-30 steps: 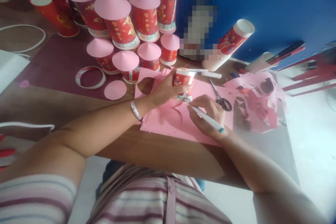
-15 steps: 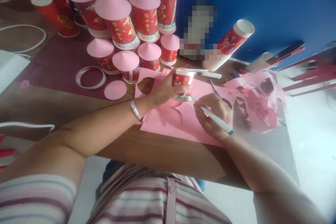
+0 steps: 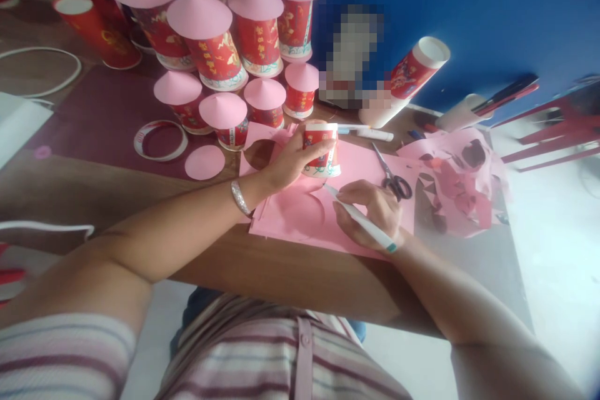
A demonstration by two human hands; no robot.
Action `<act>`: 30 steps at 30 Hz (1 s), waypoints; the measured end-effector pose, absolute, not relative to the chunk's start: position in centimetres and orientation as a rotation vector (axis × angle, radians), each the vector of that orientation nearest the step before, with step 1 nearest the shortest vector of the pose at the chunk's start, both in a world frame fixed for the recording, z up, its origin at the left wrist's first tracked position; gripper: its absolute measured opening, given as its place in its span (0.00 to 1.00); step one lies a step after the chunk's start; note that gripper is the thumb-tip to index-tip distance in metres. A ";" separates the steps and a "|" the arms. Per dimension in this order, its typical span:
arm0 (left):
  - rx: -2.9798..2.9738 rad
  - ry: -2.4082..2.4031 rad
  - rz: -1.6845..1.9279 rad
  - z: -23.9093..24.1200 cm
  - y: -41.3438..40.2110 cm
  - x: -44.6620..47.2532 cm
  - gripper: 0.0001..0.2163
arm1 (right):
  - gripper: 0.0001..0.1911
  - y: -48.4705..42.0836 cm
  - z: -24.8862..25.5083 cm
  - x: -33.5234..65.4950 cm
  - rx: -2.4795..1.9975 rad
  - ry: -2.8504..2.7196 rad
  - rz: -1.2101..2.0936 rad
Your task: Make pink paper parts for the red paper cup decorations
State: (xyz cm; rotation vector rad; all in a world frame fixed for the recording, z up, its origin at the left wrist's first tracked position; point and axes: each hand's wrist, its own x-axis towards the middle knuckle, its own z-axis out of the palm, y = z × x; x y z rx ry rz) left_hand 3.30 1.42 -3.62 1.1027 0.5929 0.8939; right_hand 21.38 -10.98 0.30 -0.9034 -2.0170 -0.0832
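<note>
My left hand (image 3: 294, 153) is wrapped round a small red paper cup (image 3: 322, 167) with a white band and green scrolls at its base. The cup is over a stack of pink paper (image 3: 281, 215) with a round outline drawn on it. In my right hand (image 3: 370, 212) is a white marker (image 3: 368, 225) with a green end, its tip just below and in front of the cup's base. Black-handled scissors (image 3: 397, 186) lie on the paper beyond my right hand. A cut pink disc (image 3: 205, 162) rests to the left.
Several red cups with pink cone tops (image 3: 224, 111) stand at the back left. A roll of tape (image 3: 160, 140) lies nearer. Pink paper scraps (image 3: 462, 200) are heaped at right, near a pen holder (image 3: 464, 114) and a tall red-and-white tube (image 3: 412, 75).
My right hand and the marker have moved left and slightly down, round toward the near side of the cup. The cup has shifted a little left, and more of the scissors shows.
</note>
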 end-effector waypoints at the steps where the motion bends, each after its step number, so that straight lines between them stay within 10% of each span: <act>1: 1.089 0.605 0.887 -3.5 1.3 3.2 0.28 | 0.07 -10.9 0.3 21.4 -0.892 -2.026 -0.099; 30: 1.351 0.609 0.939 -4.9 2.2 3.1 0.26 | 0.12 -10.8 -0.3 21.0 -1.029 -1.985 -0.233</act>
